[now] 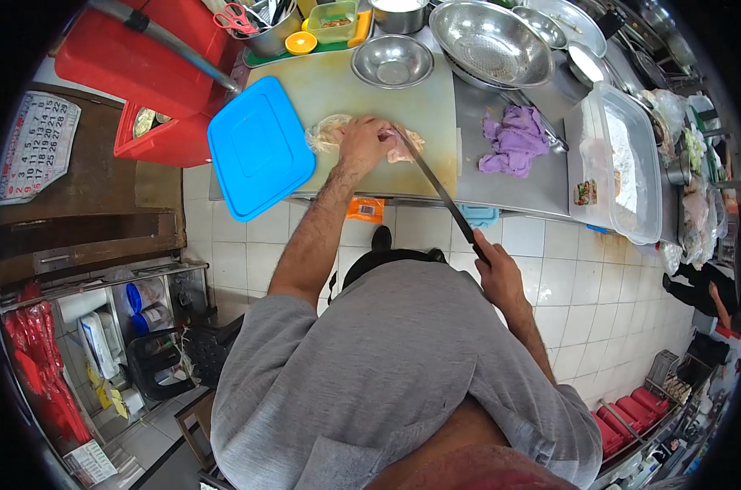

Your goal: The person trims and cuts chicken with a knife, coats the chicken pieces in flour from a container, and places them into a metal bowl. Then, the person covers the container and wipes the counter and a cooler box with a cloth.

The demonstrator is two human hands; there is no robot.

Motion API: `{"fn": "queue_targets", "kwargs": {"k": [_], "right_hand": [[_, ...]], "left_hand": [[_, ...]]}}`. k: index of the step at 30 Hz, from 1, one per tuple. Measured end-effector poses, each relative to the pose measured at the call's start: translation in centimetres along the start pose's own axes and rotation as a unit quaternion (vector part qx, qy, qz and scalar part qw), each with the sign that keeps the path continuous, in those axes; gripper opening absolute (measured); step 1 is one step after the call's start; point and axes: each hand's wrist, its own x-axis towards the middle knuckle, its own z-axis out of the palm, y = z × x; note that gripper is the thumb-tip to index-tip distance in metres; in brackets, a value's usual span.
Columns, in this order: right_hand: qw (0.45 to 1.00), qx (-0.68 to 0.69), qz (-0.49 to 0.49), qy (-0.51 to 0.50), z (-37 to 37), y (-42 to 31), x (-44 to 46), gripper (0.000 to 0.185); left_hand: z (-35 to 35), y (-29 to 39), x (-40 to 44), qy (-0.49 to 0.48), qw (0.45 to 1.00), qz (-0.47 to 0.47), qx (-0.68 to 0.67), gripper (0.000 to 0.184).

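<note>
We saw the raw meat [401,153] lying on the cutting board [305,86], near the board's close edge, with the left hand [365,145] over its middle. That hand's fingers were bent and lay close together against the meat; we could not tell whether they pinched it or only pressed it down. The right hand [501,278] had its fingers clamped around the dark handle of the long knife [440,188], out past the counter's edge, and the blade slanted away across the board until its far end met the meat just beside the left fingertips. We noticed a blue lid [260,147] on the left, reaching out past the counter's edge, and a metal bowl [393,61] beyond the hands. To the right of the board we saw a crumpled purple cloth [513,143] on the steel counter [501,188], a large colander [491,41] behind it and a clear plastic tub [589,155] farther right.
</note>
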Motion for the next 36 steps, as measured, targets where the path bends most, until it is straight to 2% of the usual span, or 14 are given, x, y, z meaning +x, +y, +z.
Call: {"fn": "queue_targets", "kwargs": {"k": [4, 6, 7, 9, 13, 16, 19, 23, 25, 28, 30, 33, 36], "right_hand": [[1.000, 0.005, -0.022, 0.003, -1.7, 0.5, -1.4, 0.057], [1.000, -0.010, -0.018, 0.003, -1.6, -0.6, -0.9, 0.057], [0.999, -0.003, -0.038, 0.025, -1.3, -1.3, -0.3, 0.056], [0.998, -0.011, -0.051, 0.036, -0.7, -2.6, 1.1, 0.056], [0.998, -0.042, -0.039, 0.018, 0.2, -3.5, 2.4, 0.056], [0.999, -0.027, -0.039, 0.015, 0.4, -3.9, 3.3, 0.055], [0.994, -0.021, -0.093, 0.050, 1.5, -4.7, 6.5, 0.054], [0.996, -0.020, -0.074, 0.050, 1.9, -4.5, 5.1, 0.055], [1.000, -0.020, -0.015, -0.006, 1.7, -2.8, 2.5, 0.057], [0.999, 0.017, -0.034, -0.006, 1.0, -1.4, 0.4, 0.059], [0.999, -0.001, -0.034, -0.002, -0.1, -2.1, 0.2, 0.057], [1.000, -0.009, -0.022, 0.009, 0.0, -3.8, 0.9, 0.059], [0.999, -0.036, -0.020, 0.024, 0.7, -4.6, 2.5, 0.058]], "left_hand": [[-0.4, -1.0, -0.4, -0.004, 0.996, 0.005, -0.091, 0.029], [-0.2, -1.2, -0.9, 0.022, 0.963, -0.011, -0.269, 0.029], [0.0, -1.3, -1.0, 0.021, 0.962, -0.010, -0.272, 0.029], [0.0, -1.7, -1.1, 0.035, 0.990, 0.037, -0.129, 0.029], [-0.2, -1.7, -0.7, 0.014, 0.992, 0.040, -0.117, 0.026], [-1.0, -1.3, -0.6, -0.037, 0.983, 0.028, -0.179, 0.024], [-1.2, -0.9, -0.5, -0.070, 0.983, 0.010, -0.167, 0.023], [-0.6, -1.4, -1.1, -0.022, 0.990, 0.003, -0.139, 0.026], [-0.6, -1.3, -1.5, -0.011, 0.992, -0.004, -0.128, 0.026], [-0.4, -1.3, -2.1, 0.021, 0.993, 0.006, -0.120, 0.028], [0.0, -1.8, -2.4, 0.063, 0.974, -0.002, -0.219, 0.029], [-0.1, -2.2, -2.7, 0.074, 0.958, 0.011, -0.276, 0.027], [0.8, -3.0, -2.4, 0.058, 0.971, 0.029, -0.229, 0.025]]}}
